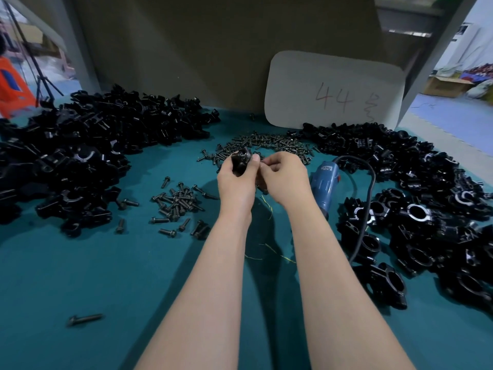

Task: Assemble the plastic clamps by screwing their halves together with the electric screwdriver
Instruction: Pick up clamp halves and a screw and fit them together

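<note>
My left hand point(236, 180) grips a black plastic clamp point(241, 158) above the middle of the green table. My right hand point(284, 177) is right beside it, fingers curled and pinched toward the clamp; what they pinch is hidden, likely a screw. The blue electric screwdriver point(326, 182) lies on the table just right of my right hand, its black cord point(369, 198) looping away. Loose black screws lie in a small heap point(177, 202) to the left and a bigger heap point(266, 142) behind my hands.
A large pile of black clamp halves point(88, 145) fills the left side. Assembled clamps and more parts point(416, 209) cover the right. A white card marked 44 point(333, 90) leans against the back wall. One stray screw point(85, 319) lies near the front left.
</note>
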Action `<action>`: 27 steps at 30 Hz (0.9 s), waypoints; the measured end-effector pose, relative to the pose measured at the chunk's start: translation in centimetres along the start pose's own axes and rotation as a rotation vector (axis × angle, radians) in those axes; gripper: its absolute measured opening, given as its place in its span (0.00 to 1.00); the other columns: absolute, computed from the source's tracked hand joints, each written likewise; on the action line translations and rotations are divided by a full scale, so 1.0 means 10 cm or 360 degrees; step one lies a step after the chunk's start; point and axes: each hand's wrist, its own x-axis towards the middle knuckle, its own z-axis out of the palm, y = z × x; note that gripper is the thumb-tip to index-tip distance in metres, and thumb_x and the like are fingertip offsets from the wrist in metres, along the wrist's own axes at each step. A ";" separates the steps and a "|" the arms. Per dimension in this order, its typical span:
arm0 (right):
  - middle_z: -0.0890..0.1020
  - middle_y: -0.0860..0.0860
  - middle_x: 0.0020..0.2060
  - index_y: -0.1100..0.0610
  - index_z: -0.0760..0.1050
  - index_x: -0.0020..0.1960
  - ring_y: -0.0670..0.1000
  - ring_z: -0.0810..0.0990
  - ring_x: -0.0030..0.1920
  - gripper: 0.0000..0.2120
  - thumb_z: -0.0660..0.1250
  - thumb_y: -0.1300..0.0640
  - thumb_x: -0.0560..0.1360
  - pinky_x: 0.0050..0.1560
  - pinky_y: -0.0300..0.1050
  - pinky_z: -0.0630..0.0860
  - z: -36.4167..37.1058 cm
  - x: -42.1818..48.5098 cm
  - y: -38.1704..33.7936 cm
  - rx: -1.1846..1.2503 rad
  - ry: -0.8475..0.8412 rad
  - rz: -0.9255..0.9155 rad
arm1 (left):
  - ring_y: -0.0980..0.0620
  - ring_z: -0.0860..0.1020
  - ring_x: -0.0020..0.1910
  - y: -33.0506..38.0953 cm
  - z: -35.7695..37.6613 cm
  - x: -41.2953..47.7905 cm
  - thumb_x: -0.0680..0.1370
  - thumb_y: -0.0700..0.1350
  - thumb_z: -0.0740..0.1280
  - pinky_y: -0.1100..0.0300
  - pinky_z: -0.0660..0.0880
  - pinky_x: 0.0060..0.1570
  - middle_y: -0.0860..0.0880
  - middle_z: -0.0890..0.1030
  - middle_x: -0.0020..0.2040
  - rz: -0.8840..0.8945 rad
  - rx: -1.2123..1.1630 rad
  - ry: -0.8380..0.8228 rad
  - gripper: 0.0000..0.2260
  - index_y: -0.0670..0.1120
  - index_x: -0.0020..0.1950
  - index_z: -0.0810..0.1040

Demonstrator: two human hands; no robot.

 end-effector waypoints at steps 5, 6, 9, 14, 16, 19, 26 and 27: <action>0.75 0.44 0.35 0.54 0.73 0.46 0.41 0.72 0.35 0.04 0.64 0.54 0.78 0.32 0.32 0.66 -0.01 0.02 0.04 -0.0057 0.0011 -0.0015 | 0.50 0.79 0.47 -0.03 -0.02 0.01 0.78 0.44 0.68 0.59 0.76 0.50 0.46 0.82 0.48 0.0138 0.0145 0.0003 0.05 0.43 0.51 0.78; 0.75 0.44 0.35 0.54 0.72 0.46 0.41 0.72 0.35 0.04 0.64 0.54 0.78 0.33 0.32 0.66 -0.01 0.02 0.03 -0.0077 0.0000 -0.0026 | 0.51 0.79 0.46 -0.03 -0.03 0.01 0.78 0.44 0.69 0.60 0.76 0.48 0.45 0.82 0.48 0.0157 0.0163 0.0026 0.05 0.44 0.50 0.78; 0.78 0.48 0.36 0.52 0.71 0.44 0.47 0.76 0.38 0.04 0.64 0.55 0.78 0.36 0.37 0.70 -0.02 0.00 0.00 -0.0138 -0.0053 -0.0071 | 0.49 0.80 0.46 -0.04 -0.03 0.01 0.77 0.46 0.69 0.58 0.76 0.48 0.43 0.83 0.48 0.0192 0.0216 0.0100 0.07 0.43 0.50 0.79; 0.82 0.56 0.47 0.58 0.74 0.53 0.55 0.80 0.48 0.07 0.61 0.57 0.80 0.50 0.49 0.77 0.00 -0.02 -0.05 -0.0289 -0.0101 -0.0115 | 0.48 0.81 0.47 -0.04 -0.03 0.02 0.77 0.46 0.70 0.55 0.77 0.51 0.46 0.83 0.48 0.0233 0.0270 0.0149 0.06 0.44 0.49 0.79; 0.81 0.56 0.44 0.60 0.74 0.51 0.56 0.79 0.46 0.11 0.57 0.55 0.81 0.46 0.48 0.75 0.05 -0.03 -0.03 -0.0335 -0.0102 -0.0141 | 0.49 0.81 0.46 -0.05 -0.03 0.03 0.77 0.46 0.70 0.57 0.78 0.49 0.47 0.83 0.46 0.0247 0.0261 0.0147 0.04 0.45 0.47 0.79; 0.76 0.53 0.37 0.60 0.71 0.43 0.54 0.74 0.41 0.15 0.53 0.53 0.83 0.39 0.45 0.66 0.07 -0.05 0.02 -0.0370 -0.0145 -0.0159 | 0.51 0.81 0.47 -0.05 -0.03 0.02 0.77 0.44 0.69 0.56 0.78 0.53 0.49 0.83 0.46 0.0295 0.0313 0.0122 0.03 0.46 0.49 0.80; 0.82 0.52 0.35 0.56 0.75 0.41 0.52 0.82 0.39 0.12 0.59 0.55 0.81 0.47 0.49 0.79 -0.05 -0.02 0.01 -0.0154 -0.0261 -0.0016 | 0.48 0.80 0.51 -0.06 -0.03 0.03 0.78 0.47 0.68 0.48 0.76 0.57 0.47 0.83 0.49 0.0274 0.0444 0.0191 0.08 0.44 0.53 0.79; 0.83 0.54 0.39 0.56 0.76 0.44 0.54 0.82 0.42 0.09 0.60 0.56 0.80 0.49 0.50 0.79 -0.05 -0.01 0.00 -0.0193 -0.0262 -0.0034 | 0.47 0.80 0.51 -0.06 -0.03 0.03 0.78 0.48 0.68 0.48 0.76 0.57 0.47 0.83 0.49 0.0253 0.0444 0.0191 0.09 0.44 0.53 0.79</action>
